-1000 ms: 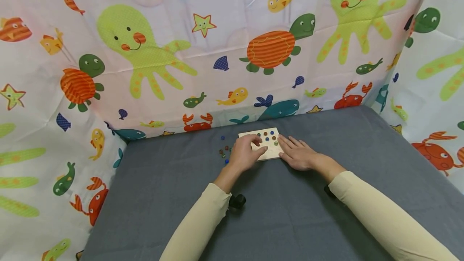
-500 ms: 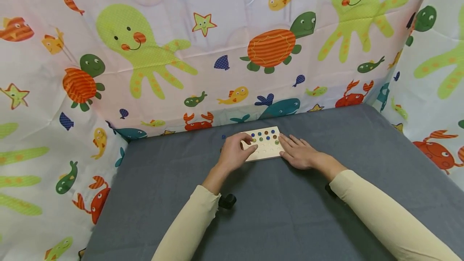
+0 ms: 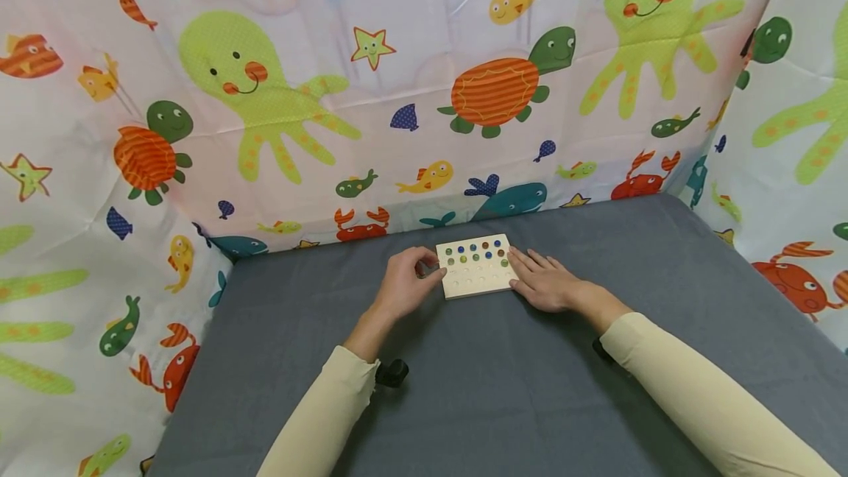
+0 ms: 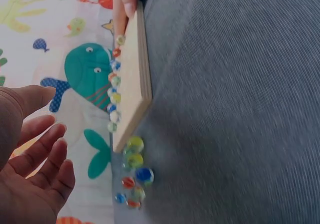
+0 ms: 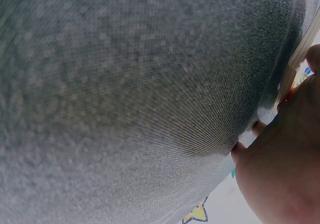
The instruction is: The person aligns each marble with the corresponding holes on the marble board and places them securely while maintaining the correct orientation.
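A pale wooden board (image 3: 478, 283) with rows of round hollows lies on the grey cloth; coloured glass marbles (image 3: 461, 249) sit in its two far rows, and the nearer hollows are bare. My left hand (image 3: 404, 280) hovers at the board's left edge, its fingers loosely bent and apart. In the left wrist view nothing is between thumb and fingers. Several loose marbles (image 4: 145, 176) lie on the cloth by the board's left end; in the head view my left hand hides them. My right hand (image 3: 546, 282) rests flat, its fingertips on the board's right edge.
Grey cloth (image 3: 517, 374) covers the table around the board. A white curtain (image 3: 397, 153) printed with sea animals stands behind and at both sides. A black wrist-worn device (image 3: 392, 374) sticks out from the left sleeve.
My left hand has moved left, from above the board to beside its left edge, uncovering the marbles in the board and covering the loose ones. The right hand stays in place.
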Demonstrator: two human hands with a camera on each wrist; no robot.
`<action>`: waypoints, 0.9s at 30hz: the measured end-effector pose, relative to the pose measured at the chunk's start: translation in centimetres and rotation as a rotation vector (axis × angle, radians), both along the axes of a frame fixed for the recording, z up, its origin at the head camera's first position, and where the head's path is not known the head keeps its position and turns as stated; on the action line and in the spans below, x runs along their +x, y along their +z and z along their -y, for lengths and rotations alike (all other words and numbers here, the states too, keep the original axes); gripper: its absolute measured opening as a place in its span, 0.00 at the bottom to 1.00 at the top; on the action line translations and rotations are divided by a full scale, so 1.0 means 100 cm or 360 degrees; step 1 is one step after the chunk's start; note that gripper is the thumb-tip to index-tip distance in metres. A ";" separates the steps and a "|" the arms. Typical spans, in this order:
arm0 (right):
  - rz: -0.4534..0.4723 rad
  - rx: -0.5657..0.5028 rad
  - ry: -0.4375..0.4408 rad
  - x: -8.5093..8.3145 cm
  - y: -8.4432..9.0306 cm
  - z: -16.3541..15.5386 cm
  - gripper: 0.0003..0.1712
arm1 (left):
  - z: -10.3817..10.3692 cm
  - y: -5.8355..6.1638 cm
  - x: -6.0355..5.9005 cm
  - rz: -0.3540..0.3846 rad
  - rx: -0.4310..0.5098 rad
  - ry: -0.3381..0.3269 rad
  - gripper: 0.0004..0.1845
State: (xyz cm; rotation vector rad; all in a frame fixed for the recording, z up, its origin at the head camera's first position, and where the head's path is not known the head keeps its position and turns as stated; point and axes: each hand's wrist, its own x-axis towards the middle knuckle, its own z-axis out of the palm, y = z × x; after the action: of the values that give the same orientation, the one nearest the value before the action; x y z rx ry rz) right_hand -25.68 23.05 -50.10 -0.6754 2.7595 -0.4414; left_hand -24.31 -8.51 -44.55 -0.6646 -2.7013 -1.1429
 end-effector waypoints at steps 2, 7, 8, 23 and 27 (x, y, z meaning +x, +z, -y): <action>0.0002 -0.0003 0.0003 0.000 0.000 0.000 0.41 | 0.006 -0.001 0.001 0.0017 -0.0001 0.0019 0.12; -0.0014 0.0000 0.0007 0.001 0.001 0.001 0.40 | 0.017 -0.002 0.001 0.0035 -0.0023 0.0060 0.13; -0.0018 0.0000 0.0009 0.001 0.002 0.001 0.40 | 0.019 -0.002 0.001 0.0038 -0.0026 0.0066 0.12; -0.0015 0.0009 0.0010 0.005 0.006 0.003 0.39 | 0.038 -0.012 0.003 0.0123 -0.0054 0.0074 0.13; -0.0021 -0.0025 0.0010 0.004 0.006 0.003 0.38 | 0.042 -0.016 0.003 0.0151 -0.0085 0.0087 0.15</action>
State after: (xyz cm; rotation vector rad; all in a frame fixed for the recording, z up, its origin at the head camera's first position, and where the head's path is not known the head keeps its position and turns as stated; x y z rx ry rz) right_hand -25.28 22.78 -49.55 -0.6927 2.7682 -0.4591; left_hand -23.99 -12.69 -46.16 -0.5532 -2.8190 -1.1206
